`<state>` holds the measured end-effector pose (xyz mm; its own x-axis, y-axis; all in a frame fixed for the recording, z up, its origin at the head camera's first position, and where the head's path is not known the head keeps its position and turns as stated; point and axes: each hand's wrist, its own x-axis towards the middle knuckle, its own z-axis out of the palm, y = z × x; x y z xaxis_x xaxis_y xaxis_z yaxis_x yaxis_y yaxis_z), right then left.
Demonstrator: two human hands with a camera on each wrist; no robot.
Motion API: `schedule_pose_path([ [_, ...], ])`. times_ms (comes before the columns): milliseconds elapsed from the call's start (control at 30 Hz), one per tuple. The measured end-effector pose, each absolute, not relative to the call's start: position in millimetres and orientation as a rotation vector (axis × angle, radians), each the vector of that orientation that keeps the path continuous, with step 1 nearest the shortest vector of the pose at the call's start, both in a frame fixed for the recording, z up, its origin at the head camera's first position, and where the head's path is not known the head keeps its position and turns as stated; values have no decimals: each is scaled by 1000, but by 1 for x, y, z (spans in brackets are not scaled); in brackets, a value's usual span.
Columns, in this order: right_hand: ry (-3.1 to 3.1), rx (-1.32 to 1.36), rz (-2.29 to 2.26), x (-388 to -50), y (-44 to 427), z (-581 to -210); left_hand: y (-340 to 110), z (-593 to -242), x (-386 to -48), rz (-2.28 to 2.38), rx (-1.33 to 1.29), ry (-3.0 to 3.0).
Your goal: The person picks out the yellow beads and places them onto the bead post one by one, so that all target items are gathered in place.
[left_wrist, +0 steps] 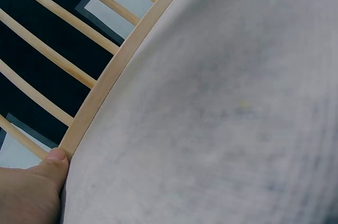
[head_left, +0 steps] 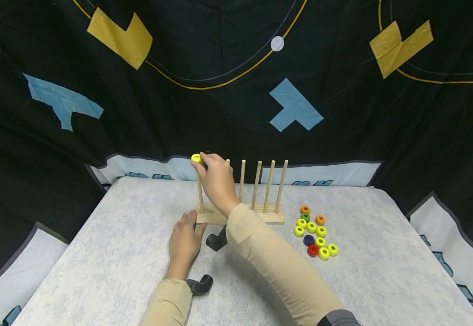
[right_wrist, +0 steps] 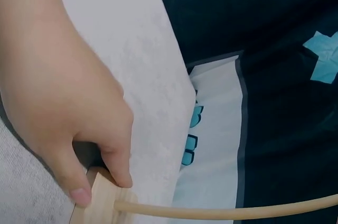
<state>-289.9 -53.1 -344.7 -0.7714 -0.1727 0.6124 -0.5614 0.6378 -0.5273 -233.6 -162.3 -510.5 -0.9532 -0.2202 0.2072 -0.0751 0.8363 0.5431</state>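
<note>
A wooden rack [head_left: 272, 218] with several upright pegs stands on the table. At the top of its leftmost peg, my right hand [head_left: 220, 179] pinches a yellow ring [head_left: 196, 158] between thumb and fingers. Low at the rack's left end is my left hand [head_left: 184, 242], gripping the base. The right wrist view has the left hand [right_wrist: 79, 113] with thumb and a finger on either side of the base end [right_wrist: 103, 197]. In the left wrist view the left thumb [left_wrist: 53, 163] lies against the base [left_wrist: 113, 71].
Right of the rack lie loose rings: several yellow [head_left: 320, 242], orange [head_left: 320, 220], a green [head_left: 305, 217], a purple [head_left: 308, 240] and a red [head_left: 312, 250]. A black curtain [head_left: 203, 117] hangs behind the pale table [head_left: 118, 235]. Each wrist wears a black camera mount [head_left: 200, 285].
</note>
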Motion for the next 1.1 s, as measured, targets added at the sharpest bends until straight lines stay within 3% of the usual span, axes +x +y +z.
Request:
schedule_pose_path([
  [1100,-2381,682,719,-287,-51,-345,-162,-507,-232,-806,219,-2756],
])
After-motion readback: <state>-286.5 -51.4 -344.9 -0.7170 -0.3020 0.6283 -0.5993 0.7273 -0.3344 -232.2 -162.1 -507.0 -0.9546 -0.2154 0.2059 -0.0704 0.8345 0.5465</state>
